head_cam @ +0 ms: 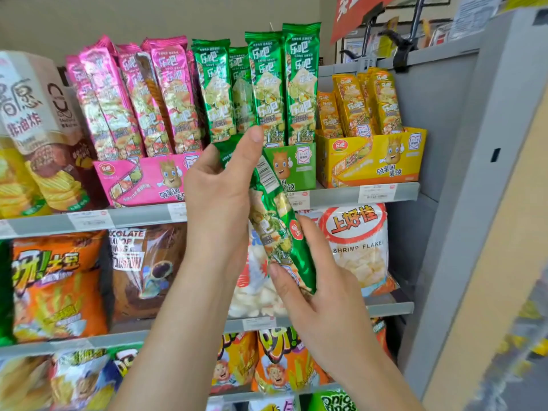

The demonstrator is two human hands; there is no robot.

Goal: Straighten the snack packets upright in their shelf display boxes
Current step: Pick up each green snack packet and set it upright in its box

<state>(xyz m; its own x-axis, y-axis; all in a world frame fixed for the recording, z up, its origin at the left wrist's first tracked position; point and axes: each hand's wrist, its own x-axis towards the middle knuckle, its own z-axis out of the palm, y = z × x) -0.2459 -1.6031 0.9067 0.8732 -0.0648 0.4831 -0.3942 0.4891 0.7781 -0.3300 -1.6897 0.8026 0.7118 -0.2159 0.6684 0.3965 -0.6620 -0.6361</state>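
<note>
In front of the green display box (292,169), and hanging partly below it, a green packet (275,229) is held out of the box at a tilt. Its top end leans left across the box face and its bottom end lies lower right. Whether one packet or two are held cannot be told.

Left hand (219,191): grips the packet's upper part, thumb up along the front, fingers wrapped behind.

Right hand (320,295): pinches the packet's lower end, thumb on the front, forefinger along the right edge.

Inside the box, standing green packets (267,84) are near upright. Just left of the box, a pink display box (142,179) holds pink packets (133,105) leaning left. Right of it, a yellow display box (370,158) holds shorter yellow packets (358,105). Directly beneath runs the grey shelf rail (341,197), and below that sits a shrimp flakes bag (358,244).
</note>
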